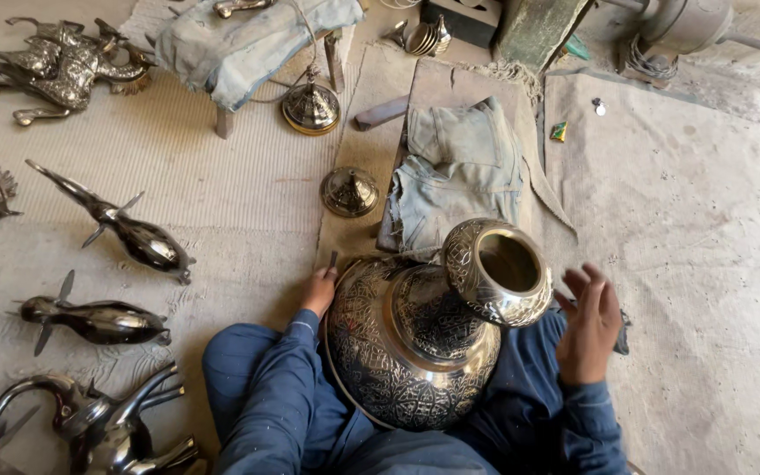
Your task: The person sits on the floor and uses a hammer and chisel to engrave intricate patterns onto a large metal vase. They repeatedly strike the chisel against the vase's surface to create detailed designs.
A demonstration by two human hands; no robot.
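While the person sits on the floor, a big engraved metal vase rests tilted across the lap, its open mouth up and to the right. Left hand sits at the vase's left edge, touching the body, with a small thin tool poking up from it; grip looks closed on that tool, fingers mostly hidden. Right hand is just right of the vase's mouth, fingers spread wide and loose, holding nothing, barely apart from the rim. Folded denim cloth lies just beyond the vase on a mat. Two small metal domed lids sit farther off, left of the cloth. Shiny metal bird figures lie spread on the floor at left. A low stool draped with cloth stands far left.
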